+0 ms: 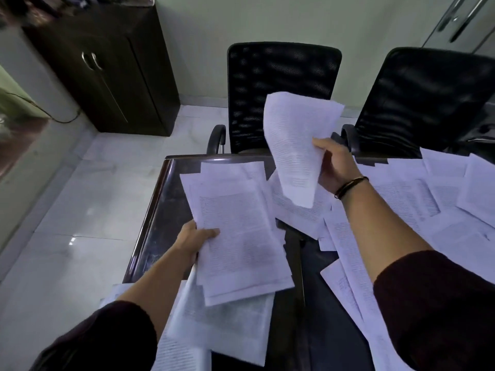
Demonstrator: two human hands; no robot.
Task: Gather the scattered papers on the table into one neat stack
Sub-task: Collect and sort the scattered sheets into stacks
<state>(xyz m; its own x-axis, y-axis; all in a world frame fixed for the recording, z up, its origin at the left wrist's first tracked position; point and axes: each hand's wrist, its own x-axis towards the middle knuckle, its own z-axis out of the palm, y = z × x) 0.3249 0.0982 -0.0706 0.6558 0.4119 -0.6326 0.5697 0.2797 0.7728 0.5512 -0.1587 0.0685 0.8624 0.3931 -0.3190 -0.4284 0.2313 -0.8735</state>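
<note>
The stack (235, 236) is only partly built: a fanned, uneven bundle of sheets pinched at its near-left edge by the left hand (194, 241), above the table (158, 210). Right of the stack, the right hand (336, 167) grasps 1 lifted sheet (294, 145). Many loose papers (428, 204) lie further right, more below the stack. Most gathering and all squaring remain.

White sheets dense with grey printed lines sit under the left hand's (193, 238) thumb, and the curled sheet (296, 145) pinched in the right hand's (336, 167) fingers is that same white with fine grey text. Just below those fingers a black and gold band (351, 186) rings the wrist, both sleeves (439, 303) dark maroon. Beyond the fingertips, black mesh chairs (281, 84); around them, a glossy dark table (158, 218).
</note>
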